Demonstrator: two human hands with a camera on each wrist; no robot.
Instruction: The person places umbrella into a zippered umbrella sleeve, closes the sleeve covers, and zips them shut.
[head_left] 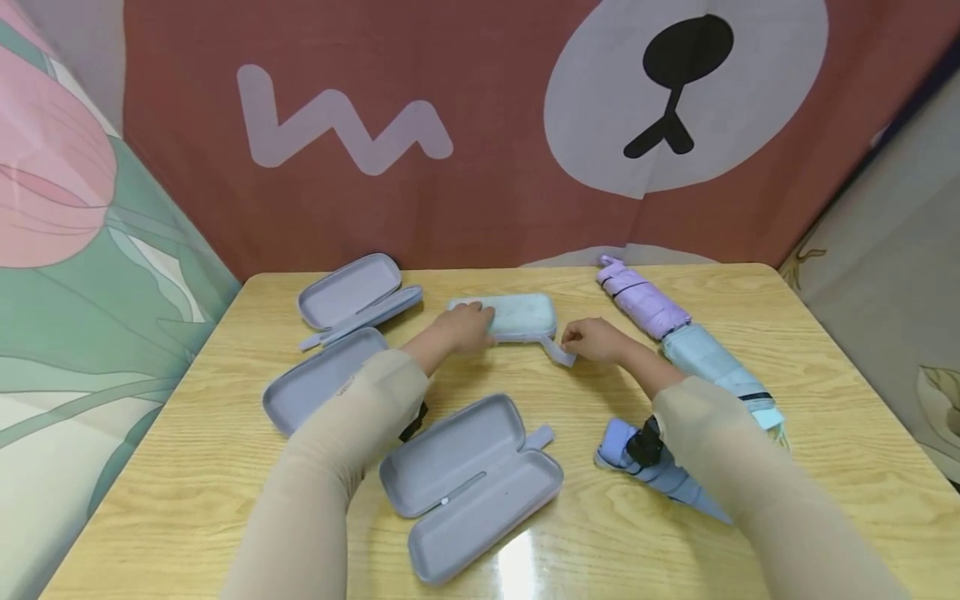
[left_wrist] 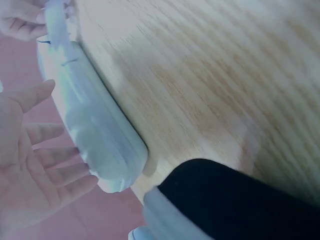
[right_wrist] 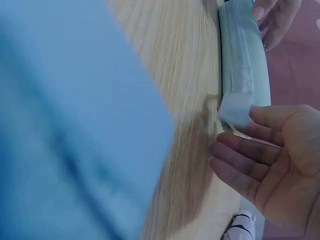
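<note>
A closed pale green hard case [head_left: 527, 315] lies at the back middle of the table. Over its left end is my left hand [head_left: 467, 327], whose fingers [left_wrist: 65, 175] lie extended against the case in the left wrist view. At the case's right front corner, my right hand [head_left: 596, 340] pinches a grey wrist strap [right_wrist: 235, 107] between thumb and index finger. The strap stays joined to the case, and the right hand's other fingers are loosely bent below it in the right wrist view.
Open grey hard cases stand at the back left [head_left: 348, 292], under the left forearm [head_left: 311, 387] and at the front middle [head_left: 457, 458]. Folded umbrellas lie on the right: purple [head_left: 645, 300], light blue [head_left: 708, 358] and blue [head_left: 675, 479], partly hidden by the right sleeve. A brown curtain [head_left: 480, 192] hangs behind.
</note>
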